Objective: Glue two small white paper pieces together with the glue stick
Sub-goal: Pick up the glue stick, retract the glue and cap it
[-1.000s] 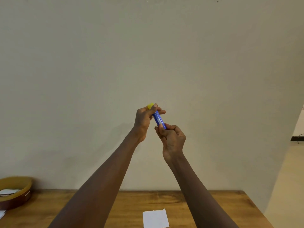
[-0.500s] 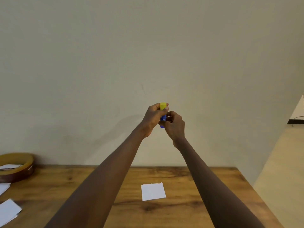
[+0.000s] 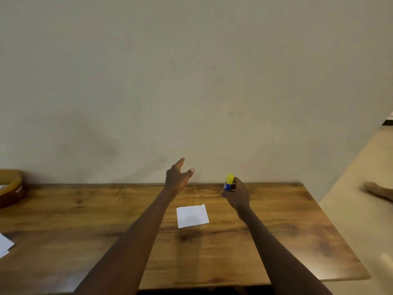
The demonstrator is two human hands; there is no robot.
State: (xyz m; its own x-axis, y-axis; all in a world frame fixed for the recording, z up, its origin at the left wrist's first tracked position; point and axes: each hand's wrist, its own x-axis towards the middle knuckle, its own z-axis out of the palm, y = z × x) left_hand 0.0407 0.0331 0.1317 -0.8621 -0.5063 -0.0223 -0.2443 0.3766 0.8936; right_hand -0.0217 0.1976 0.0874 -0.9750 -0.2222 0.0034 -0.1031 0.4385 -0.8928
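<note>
Near edge: both forearms come in from the bottom of frame over the wooden table [image 3: 276, 241].

White paper piece [image 3: 192, 216] lies flat on the table, between the two forearms, nearer than both hands. Neither hand touches it. Only one square is visible at that spot; can't tell if it's a single sheet or two stacked.

Right hand [image 3: 237, 195]: just right of and beyond the paper, fingers closed around the glue stick [image 3: 228, 185]. Blue body upright, yellow cap on top and seated. Stick is up off the table, near the far edge.

Left hand [image 3: 177, 179]: beyond the paper, slightly left of it, raised, fingers spread wide, holding nothing. Well apart from the glue stick.

Far left: more white paper [image 3: 5, 244] at the left table edge, away from both hands. Brown round container [image 3: 11, 188] at the far left corner against the wall [image 3: 191, 81].
</note>
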